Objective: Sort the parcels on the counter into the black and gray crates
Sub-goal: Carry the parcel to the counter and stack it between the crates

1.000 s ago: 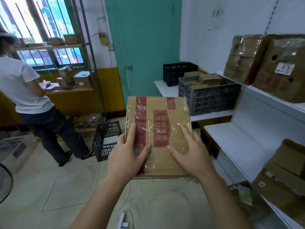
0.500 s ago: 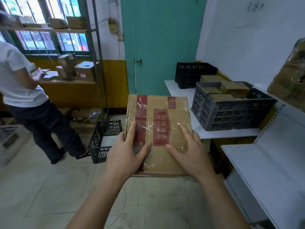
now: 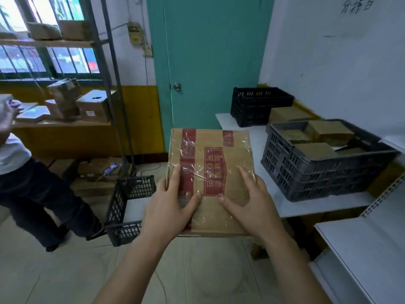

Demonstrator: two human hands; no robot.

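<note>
We carry a flat, stiff, film-slick parcel (image 3: 210, 178), both hands (image 3: 168, 207) gripping its near edge, toward the gray crate (image 3: 324, 172) far right

A matt brown cardboard parcel (image 3: 210, 172) under glossy clear film; slotted plastic gray crate (image 3: 324, 172) on smooth white table (image 3: 306, 205).

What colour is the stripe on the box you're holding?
Dark red, on the brown cardboard parcel; head view shows it.
</note>
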